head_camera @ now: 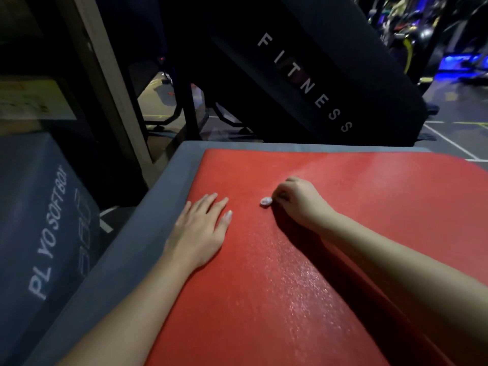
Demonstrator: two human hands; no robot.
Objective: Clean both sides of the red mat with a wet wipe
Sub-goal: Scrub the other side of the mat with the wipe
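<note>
The red mat [330, 233] lies flat on a grey padded box [158, 207] and fills most of the lower view. Its surface glistens with wet streaks in the middle. My left hand [203, 228] rests flat on the mat near its left edge, fingers straight and spread. My right hand [298, 202] sits on the mat further in, fingers curled round a small balled-up white wet wipe [266, 202]. Only a bit of the wipe shows at the fingertips, pressed against the mat.
A second grey box marked "PLYO SOFT BOX" [50, 233] stands lower at the left. A dark slanted panel reading "FITNESS" [303, 83] rises just beyond the far edge. A pale post [111, 83] stands at the back left. Gym machines [427, 35] fill the far right.
</note>
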